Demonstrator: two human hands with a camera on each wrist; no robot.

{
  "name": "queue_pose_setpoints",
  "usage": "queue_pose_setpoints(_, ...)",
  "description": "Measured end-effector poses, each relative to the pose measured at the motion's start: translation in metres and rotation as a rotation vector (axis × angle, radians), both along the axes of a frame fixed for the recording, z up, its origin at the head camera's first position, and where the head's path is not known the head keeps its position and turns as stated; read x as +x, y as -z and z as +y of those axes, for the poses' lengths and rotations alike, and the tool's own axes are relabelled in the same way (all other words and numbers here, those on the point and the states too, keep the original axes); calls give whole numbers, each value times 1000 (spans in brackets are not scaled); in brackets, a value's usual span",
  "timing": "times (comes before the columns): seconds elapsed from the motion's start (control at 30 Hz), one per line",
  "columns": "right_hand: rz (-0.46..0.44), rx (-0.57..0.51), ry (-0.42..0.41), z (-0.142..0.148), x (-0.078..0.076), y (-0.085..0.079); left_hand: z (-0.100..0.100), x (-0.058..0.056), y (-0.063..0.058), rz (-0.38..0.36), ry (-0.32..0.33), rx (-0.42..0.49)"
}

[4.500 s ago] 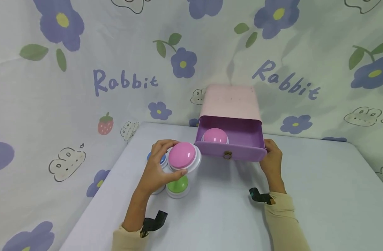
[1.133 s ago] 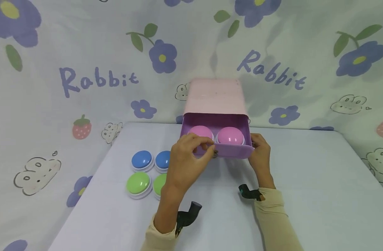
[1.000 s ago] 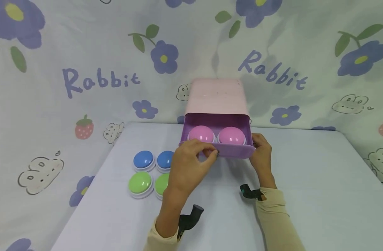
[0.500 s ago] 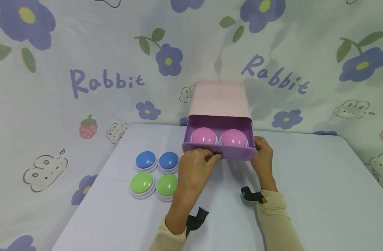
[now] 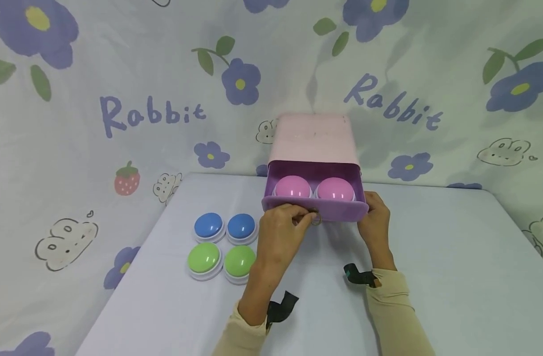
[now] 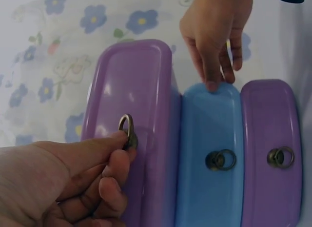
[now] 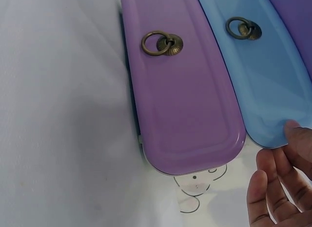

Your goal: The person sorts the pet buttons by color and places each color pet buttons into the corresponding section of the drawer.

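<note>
A pink drawer cabinet stands against the wall cloth, its top purple drawer pulled out. Two pink dome-topped push buttons with white bases sit side by side in that drawer. My left hand pinches the drawer's brass ring pull between thumb and fingers. At the cabinet's right side, my right hand has its thumb on the end of the blue drawer front; its fingers lie loosely by that edge. The lower drawers are hidden in the head view.
Two blue push buttons and two green push buttons stand on the white table, left of my left hand. A lower purple drawer front is shut beside the blue one. Flowered cloth hangs behind.
A pink push button went from my left hand into the drawer, beside the other one. My left hand then moved onto the ring pull. My right hand stays by the cabinet.
</note>
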State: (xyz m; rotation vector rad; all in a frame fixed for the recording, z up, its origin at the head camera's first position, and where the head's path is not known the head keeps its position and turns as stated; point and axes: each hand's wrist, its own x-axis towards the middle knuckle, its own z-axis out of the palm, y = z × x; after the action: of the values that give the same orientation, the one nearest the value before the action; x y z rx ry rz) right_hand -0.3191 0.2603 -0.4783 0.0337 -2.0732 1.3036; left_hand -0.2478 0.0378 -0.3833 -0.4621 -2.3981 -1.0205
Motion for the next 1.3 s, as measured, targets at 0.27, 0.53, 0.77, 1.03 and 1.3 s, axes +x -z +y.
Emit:
queue_pose_setpoints(0.27, -23, 18, 15, 1, -3, 1, 1, -7, 3, 10, 14, 37)
queue_pose_setpoints(0.53, -43, 6, 8, 2, -4, 2, 1, -14, 5, 23, 29, 52)
queue_pose_setpoints(0.77, -36, -9, 1, 1, -5, 3, 2, -22, 9, 55, 42, 71)
queue_pose_setpoints(1.03, -15, -42, -43, -1, -4, 3, 2, -33, 11, 88, 41, 88)
queue_pose_setpoints(1.3, -29, -33, -38, -1, -4, 2, 4, -43, 15, 126, 61, 95)
